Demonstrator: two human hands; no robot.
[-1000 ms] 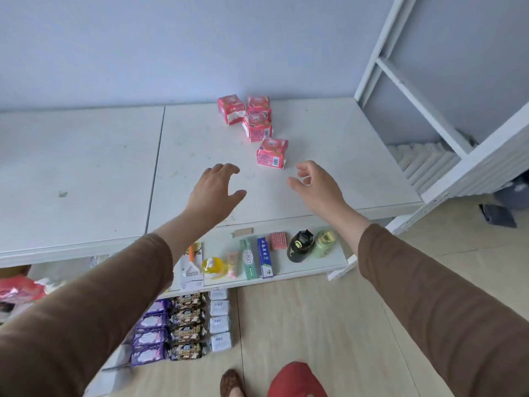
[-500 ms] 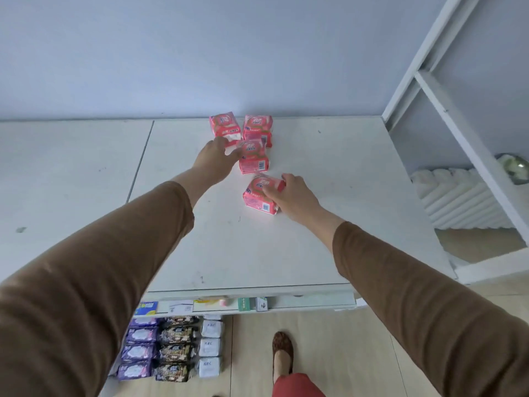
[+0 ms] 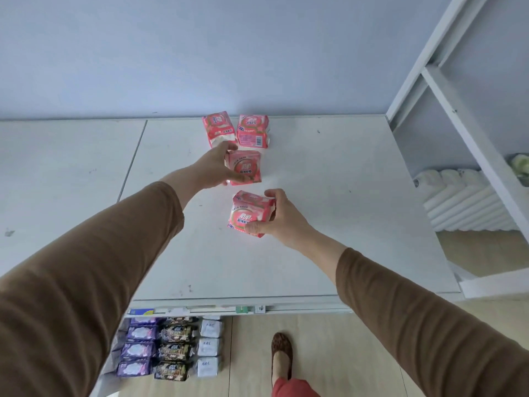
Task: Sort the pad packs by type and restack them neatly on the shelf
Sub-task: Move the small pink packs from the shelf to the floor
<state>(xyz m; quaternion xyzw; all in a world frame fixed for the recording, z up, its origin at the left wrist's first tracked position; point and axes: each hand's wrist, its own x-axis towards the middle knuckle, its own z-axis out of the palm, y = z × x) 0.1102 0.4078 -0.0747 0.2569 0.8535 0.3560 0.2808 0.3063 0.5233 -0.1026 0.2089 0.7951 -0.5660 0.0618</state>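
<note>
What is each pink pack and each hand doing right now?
left hand: closed on the middle pink pack
right hand: closed on the nearest pink pack
middle pink pack: gripped
nearest pink pack: gripped, tilted
back left pink pack: lying on the shelf top, untouched
back right pink pack: lying, untouched

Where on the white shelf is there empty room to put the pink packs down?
The shelf top is bare right of the pink packs, out to its right edge, and in front, toward the near edge. The left panel is bare too. It is crowded at the back middle: two packs by the wall, one in each hand.
</note>
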